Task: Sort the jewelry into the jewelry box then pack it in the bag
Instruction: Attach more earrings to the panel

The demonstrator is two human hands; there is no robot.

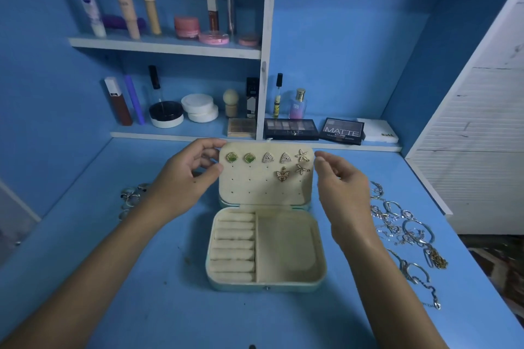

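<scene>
A cream-lined jewelry box [266, 286] lies open on the blue table, its lid [255, 187] standing up. Pinned in the lid are two green earrings [240, 157], two triangular ones [276, 157], two starfish [302, 155] and a butterfly piece [282, 174]. The ring rolls [234, 244] and the side compartment [286, 246] hold nothing. My left hand [184, 178] pinches the lid's upper left corner. My right hand [343, 184] hovers by the lid's right edge with loosely curled fingers, holding nothing. Several rings [131, 195] lie to the left, chains and bracelets [405, 229] to the right. No bag is in view.
Shelves behind the box carry cosmetics, among them eyeshadow palettes [290, 129] and a perfume bottle [299, 103]. A white slatted panel [476, 136] bounds the table on the right.
</scene>
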